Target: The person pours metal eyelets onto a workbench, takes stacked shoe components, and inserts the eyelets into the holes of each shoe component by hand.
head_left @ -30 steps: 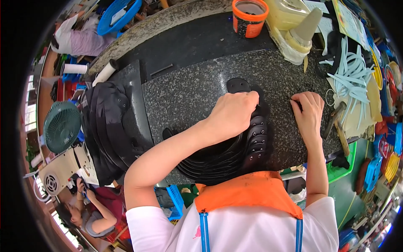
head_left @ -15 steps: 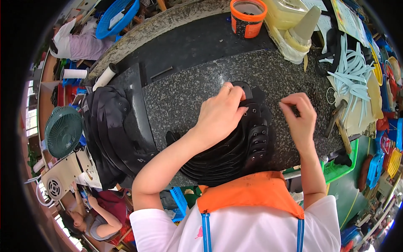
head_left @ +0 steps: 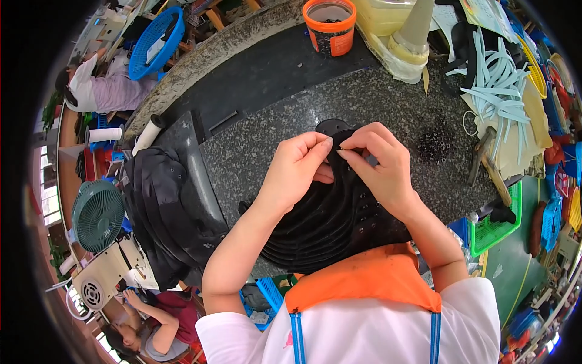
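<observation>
On the speckled tabletop [head_left: 388, 115], mid-frame: stack of black curved pieces [head_left: 330, 227] fanned toward the person's body. Left hand [head_left: 298, 168] and right hand [head_left: 381, 161] meet over its top edge, fingers of both pinched on the topmost piece. Orange cup [head_left: 330, 25] well apart at the back.

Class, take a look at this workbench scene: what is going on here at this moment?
A person in an orange apron leans over a speckled stone worktop, working on a fanned stack of black flat pieces. The left hand and right hand meet at the top of the stack, fingertips pinching something small against the uppermost piece. A second heap of black pieces lies to the left. An orange tub stands at the far edge, pale blue strips to the right.
</observation>
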`<state>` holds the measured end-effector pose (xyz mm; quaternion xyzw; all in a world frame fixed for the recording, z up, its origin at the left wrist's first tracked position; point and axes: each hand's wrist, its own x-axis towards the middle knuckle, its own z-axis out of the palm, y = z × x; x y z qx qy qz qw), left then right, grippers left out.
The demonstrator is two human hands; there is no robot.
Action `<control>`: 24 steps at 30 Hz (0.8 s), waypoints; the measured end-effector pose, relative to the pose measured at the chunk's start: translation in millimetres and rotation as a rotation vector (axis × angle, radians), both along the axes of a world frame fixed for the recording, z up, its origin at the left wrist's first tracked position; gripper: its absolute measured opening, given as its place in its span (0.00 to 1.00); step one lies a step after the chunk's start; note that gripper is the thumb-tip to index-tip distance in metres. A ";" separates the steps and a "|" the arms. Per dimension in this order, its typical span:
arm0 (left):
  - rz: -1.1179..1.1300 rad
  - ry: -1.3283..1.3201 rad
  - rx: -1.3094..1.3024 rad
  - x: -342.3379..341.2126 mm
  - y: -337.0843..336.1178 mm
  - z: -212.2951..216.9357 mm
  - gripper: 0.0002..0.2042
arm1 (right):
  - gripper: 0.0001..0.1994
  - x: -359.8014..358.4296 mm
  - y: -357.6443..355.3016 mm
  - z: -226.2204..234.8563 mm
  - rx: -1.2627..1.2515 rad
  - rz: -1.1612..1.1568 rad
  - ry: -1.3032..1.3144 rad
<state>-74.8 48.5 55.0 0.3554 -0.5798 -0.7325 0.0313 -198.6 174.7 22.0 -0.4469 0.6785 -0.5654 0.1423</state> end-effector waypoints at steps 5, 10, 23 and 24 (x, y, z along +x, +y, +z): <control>-0.041 0.042 0.103 0.7 1.7 6.3 0.08 | 0.09 1.3 5.6 -5.8 -0.053 -0.049 0.214; -0.026 0.159 0.054 4.5 2.4 -13.3 0.07 | 0.12 -7.9 18.9 8.6 0.173 0.143 -0.149; -0.052 0.089 0.124 -4.6 8.2 -4.4 0.04 | 0.16 2.4 11.3 -17.0 -0.228 -0.189 0.412; -0.051 0.073 0.081 -2.0 8.3 -7.6 0.05 | 0.16 3.0 11.1 -18.7 -0.249 -0.166 0.421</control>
